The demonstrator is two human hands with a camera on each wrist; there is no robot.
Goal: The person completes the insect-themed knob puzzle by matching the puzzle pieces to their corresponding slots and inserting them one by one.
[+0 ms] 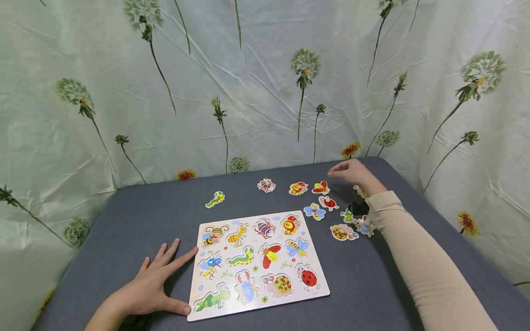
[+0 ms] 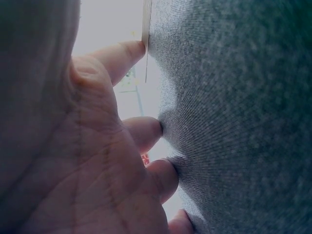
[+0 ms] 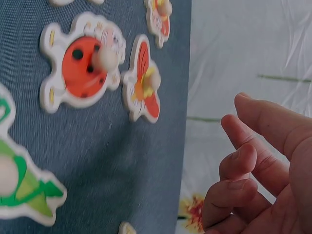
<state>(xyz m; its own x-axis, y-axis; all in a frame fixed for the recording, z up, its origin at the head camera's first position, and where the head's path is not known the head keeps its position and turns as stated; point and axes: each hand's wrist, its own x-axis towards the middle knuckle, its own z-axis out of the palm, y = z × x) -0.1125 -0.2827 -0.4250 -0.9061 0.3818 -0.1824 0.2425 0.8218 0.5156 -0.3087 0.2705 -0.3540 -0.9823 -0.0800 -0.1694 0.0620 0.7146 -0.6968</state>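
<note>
A wooden insect puzzle board [image 1: 258,269] lies on the table in the head view. My left hand [image 1: 151,282] is spread flat beside it, thumb and index fingertip at its left edge. In the left wrist view the fingertips [image 2: 148,131] press on the grey cloth. A bee piece [image 1: 213,236] sits in the board's top left slot. Over the back right of the table hovers my right hand [image 1: 354,174], its fingers loosely bent and holding nothing. Nearest to it are a red-winged fly piece [image 1: 320,187] and a ladybug piece [image 1: 328,202], both with wooden knobs.
Behind the board lie a caterpillar piece [image 1: 215,199], a spider piece [image 1: 266,185] and a yellow-and-red butterfly piece [image 1: 298,188]. To its right are a dragonfly piece [image 1: 314,211], a snail piece [image 1: 343,232] and several others partly under my right wrist. A flowered curtain [image 1: 265,92] hangs behind the table.
</note>
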